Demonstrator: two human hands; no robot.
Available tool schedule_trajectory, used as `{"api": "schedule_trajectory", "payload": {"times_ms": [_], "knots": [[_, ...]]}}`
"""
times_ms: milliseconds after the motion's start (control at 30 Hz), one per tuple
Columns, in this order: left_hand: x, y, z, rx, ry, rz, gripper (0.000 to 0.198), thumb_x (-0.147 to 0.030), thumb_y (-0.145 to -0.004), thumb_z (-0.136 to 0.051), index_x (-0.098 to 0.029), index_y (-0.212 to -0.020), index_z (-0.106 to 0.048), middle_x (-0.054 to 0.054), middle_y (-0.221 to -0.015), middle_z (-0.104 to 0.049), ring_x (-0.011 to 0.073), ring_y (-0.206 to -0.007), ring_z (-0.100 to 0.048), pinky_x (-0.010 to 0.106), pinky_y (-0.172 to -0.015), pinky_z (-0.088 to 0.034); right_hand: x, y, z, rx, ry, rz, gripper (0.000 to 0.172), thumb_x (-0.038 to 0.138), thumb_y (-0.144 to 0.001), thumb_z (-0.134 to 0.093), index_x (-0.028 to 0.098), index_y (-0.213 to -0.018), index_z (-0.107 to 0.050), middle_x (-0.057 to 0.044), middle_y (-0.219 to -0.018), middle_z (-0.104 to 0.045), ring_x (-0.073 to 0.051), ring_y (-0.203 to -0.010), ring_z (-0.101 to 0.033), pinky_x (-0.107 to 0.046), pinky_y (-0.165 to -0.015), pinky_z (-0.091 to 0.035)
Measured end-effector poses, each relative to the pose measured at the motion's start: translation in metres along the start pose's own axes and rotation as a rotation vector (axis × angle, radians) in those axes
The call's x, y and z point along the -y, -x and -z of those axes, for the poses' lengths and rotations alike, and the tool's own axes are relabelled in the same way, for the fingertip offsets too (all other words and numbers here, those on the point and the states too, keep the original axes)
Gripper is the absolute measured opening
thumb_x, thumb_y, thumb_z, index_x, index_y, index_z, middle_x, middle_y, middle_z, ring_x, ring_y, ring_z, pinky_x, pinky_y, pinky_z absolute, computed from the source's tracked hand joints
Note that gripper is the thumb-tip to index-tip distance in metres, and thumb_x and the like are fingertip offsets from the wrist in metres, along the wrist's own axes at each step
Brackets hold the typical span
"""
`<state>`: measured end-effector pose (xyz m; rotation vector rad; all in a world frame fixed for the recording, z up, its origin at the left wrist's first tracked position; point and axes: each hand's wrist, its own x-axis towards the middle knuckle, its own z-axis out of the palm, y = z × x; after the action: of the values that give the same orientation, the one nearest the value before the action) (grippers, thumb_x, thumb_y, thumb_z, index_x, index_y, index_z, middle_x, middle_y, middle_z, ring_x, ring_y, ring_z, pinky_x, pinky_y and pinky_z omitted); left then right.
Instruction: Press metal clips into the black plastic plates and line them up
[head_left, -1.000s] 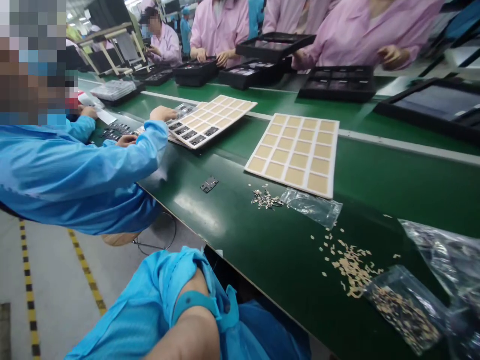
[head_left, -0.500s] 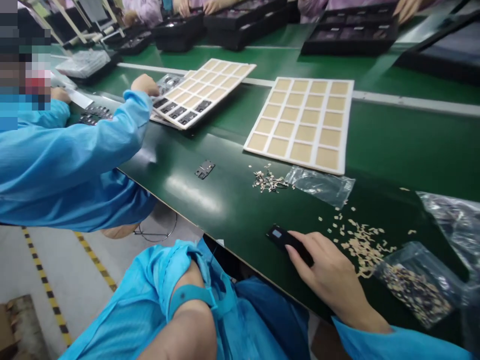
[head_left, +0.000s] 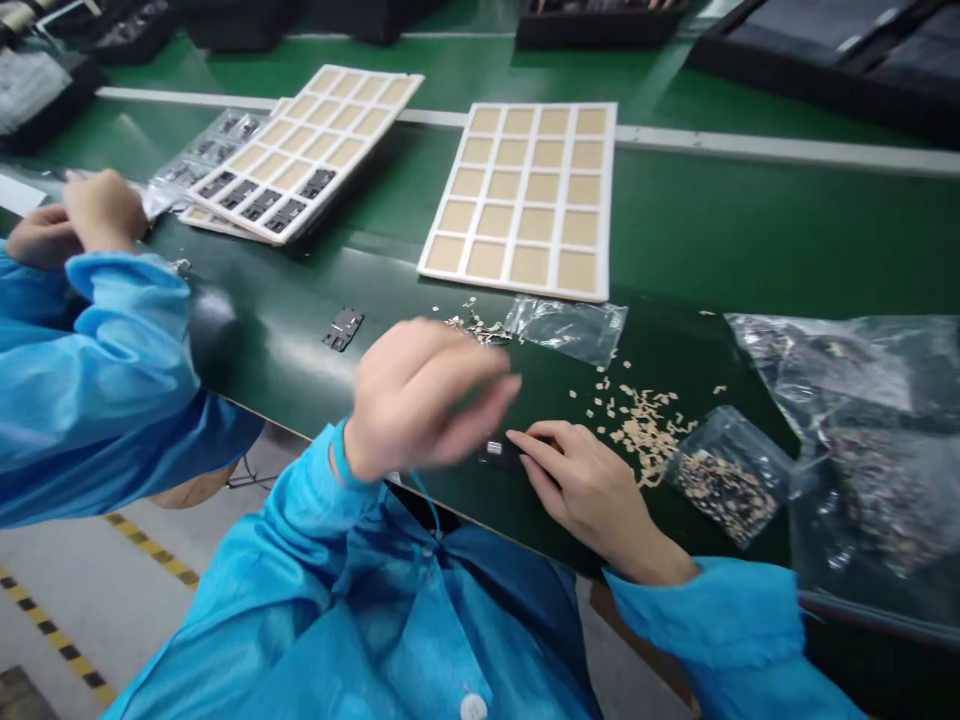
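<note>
My right hand rests at the near side of the bench and grips a small black rectangular part with its thumb and fingers; a pale shiny patch shows at one end. My left hand is raised just left of it, fingers curled and smeared by motion, so I cannot see whether it holds anything. Behind the left hand lies a small pile of metal bits, partly hidden. A flat black stamped part lies further left. Tiny beige pieces are scattered beyond my right hand.
An empty clear bag lies below a white grid board with beige squares. More boards are stacked left, several squares bearing black parts. Filled bags stand right. A co-worker's hands are at the left.
My left hand has come up over the bench beside the black part, which my right hand still holds. The view has shifted, and the co-worker's arm has drawn back from the stacked boards.
</note>
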<state>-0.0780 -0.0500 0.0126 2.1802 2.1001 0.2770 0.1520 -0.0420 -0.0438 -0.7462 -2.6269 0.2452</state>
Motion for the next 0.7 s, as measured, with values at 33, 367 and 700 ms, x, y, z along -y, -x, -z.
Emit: {"api": "schedule_trajectory", "payload": {"times_ms": [33,367,700], "knots": [[-0.004,-0.008,0.000,-0.014,-0.027,-0.073,0.042,-0.028,-0.098,-0.028,-0.013,-0.099,-0.067,0.010,-0.111,-0.062,0.0253,-0.108,-0.059,0.039,-0.078,-0.049,0.000,0.000,0.000,-0.002,-0.001,-0.002,0.026,0.016,-0.096,-0.044,0.015,-0.106,-0.068,-0.009,-0.095,-0.065,-0.020,-0.079,-0.059,-0.032,-0.069,-0.051],[-0.013,-0.048,-0.026,0.074,-0.358,-0.413,0.023,-0.013,-0.091,-0.047,-0.012,-0.078,-0.066,0.013,-0.090,-0.063,0.0250,-0.092,-0.057,0.035,-0.069,-0.037,-0.001,0.002,0.002,-0.001,-0.001,0.006,0.026,0.015,-0.094,-0.044,0.014,-0.105,-0.068,-0.009,-0.096,-0.066,-0.020,-0.078,-0.059,-0.033,-0.067,-0.051],[-0.001,-0.049,-0.031,-0.025,-0.163,-0.322,0.021,-0.016,-0.091,-0.048,-0.012,-0.083,-0.068,0.012,-0.093,-0.065,0.0223,-0.089,-0.059,0.033,-0.073,-0.039,-0.001,0.003,0.000,-0.029,-0.010,0.038,0.024,0.017,-0.094,-0.045,0.015,-0.104,-0.067,-0.009,-0.095,-0.065,-0.021,-0.079,-0.060,-0.033,-0.068,-0.050]]}}
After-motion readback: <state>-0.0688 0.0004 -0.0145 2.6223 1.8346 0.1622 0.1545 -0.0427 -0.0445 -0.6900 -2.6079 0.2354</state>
